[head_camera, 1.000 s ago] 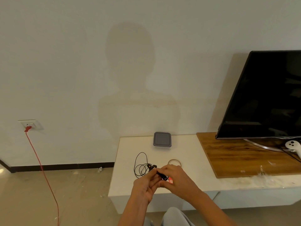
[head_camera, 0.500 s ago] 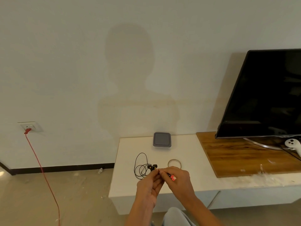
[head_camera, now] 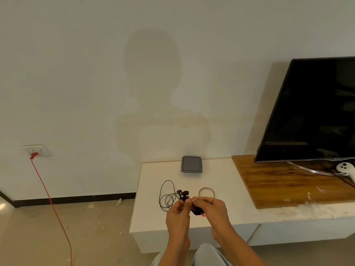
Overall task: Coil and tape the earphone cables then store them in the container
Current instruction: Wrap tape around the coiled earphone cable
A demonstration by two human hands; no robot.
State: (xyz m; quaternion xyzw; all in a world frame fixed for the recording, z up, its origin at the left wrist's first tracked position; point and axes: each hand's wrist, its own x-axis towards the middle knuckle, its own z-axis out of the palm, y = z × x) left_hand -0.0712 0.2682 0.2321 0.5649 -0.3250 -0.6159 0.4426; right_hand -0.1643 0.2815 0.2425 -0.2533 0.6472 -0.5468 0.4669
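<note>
A black earphone cable point(head_camera: 166, 196) lies in loose loops on the white shelf point(head_camera: 226, 189), its two earbuds point(head_camera: 183, 193) just beyond my fingers. My left hand point(head_camera: 177, 215) pinches the cable near the earbuds. My right hand point(head_camera: 210, 209) meets it fingertip to fingertip and holds a small black item with a red tip point(head_camera: 198, 211), likely the tape. A thin tan ring point(head_camera: 206, 192) lies behind my right hand. The grey lidded container point(head_camera: 191, 164) stands shut at the back of the shelf.
A wooden board point(head_camera: 278, 181) with a large black TV point(head_camera: 315, 110) takes up the right side, with a white controller point(head_camera: 345, 168) beside its stand. A red cord point(head_camera: 50, 200) hangs from a wall socket point(head_camera: 36, 150) to the floor on the left.
Both hands have risen slightly and drawn together at the fingertips over the earbuds. The black item with the red tip has shifted lower in my right hand. The cable loops lie as before.
</note>
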